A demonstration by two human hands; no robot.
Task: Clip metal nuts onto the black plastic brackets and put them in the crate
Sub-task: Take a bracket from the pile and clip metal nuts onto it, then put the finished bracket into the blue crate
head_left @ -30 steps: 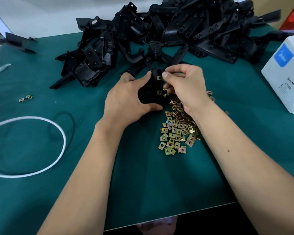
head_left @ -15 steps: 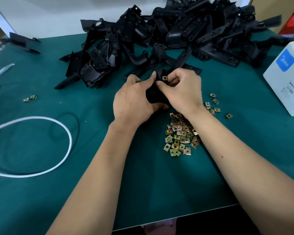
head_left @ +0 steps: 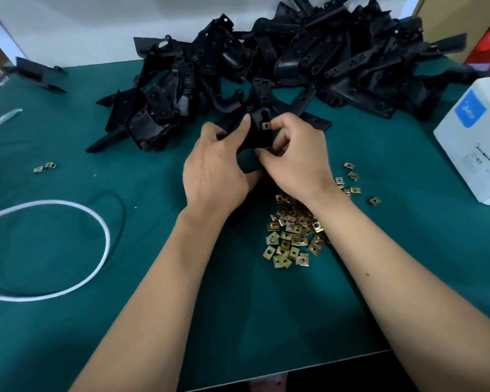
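Note:
A black plastic bracket (head_left: 256, 137) is held upright over the green table between both hands. My left hand (head_left: 215, 168) grips its left side, thumb up along the edge. My right hand (head_left: 294, 157) curls round its right side, fingers against the edge where a brass nut (head_left: 266, 125) sits clipped near the top. A second nut low on the bracket is mostly hidden by my right fingers. A heap of loose brass nuts (head_left: 292, 236) lies just below my wrists. A big pile of black brackets (head_left: 280, 63) fills the back of the table. No crate is in view.
A white cardboard box (head_left: 475, 142) stands at the right edge. A white cord loop (head_left: 77, 210) lies at the left, with two stray nuts (head_left: 44, 167) above it. A few nuts (head_left: 351, 179) are scattered right of my right wrist. A lone bracket (head_left: 37, 76) lies far left.
Both hands have closed in tighter around the bracket. My right fingers have dropped from the upper nut toward the bracket's lower part. The view has shifted slightly.

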